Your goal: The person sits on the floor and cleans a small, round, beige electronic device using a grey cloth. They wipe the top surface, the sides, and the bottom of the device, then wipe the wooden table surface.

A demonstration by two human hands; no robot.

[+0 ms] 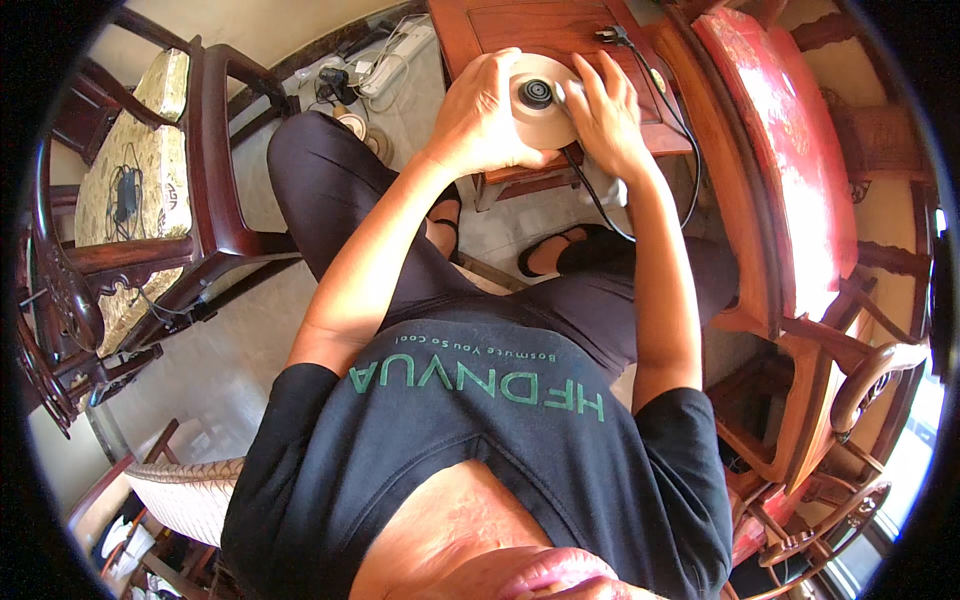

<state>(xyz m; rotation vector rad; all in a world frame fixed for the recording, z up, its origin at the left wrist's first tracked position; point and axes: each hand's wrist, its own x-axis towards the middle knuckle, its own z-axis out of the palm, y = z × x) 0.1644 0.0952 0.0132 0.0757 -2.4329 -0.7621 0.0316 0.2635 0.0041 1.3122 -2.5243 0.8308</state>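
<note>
A round cream electric kettle base [559,129], with a black ringed connector [535,94] at its centre, is held up above a small reddish wooden stool or table [495,34]. My left hand [476,112] grips its left edge, thumb along the near rim. Against the right side of the base lies my right hand [611,112], with a white cloth or tissue [613,189] under its fingers and hanging below the palm. A black power cord [697,180] leaves the base, loops to the right, and ends in a plug [615,34] on the wooden top.
A white power strip [397,60] and tangled cables lie on the tiled floor beside the wall. To the left, a dark wooden armchair [217,150] carries a black adapter [129,191] on its patterned cushion. Red-topped wooden furniture [787,150] stands close on the right.
</note>
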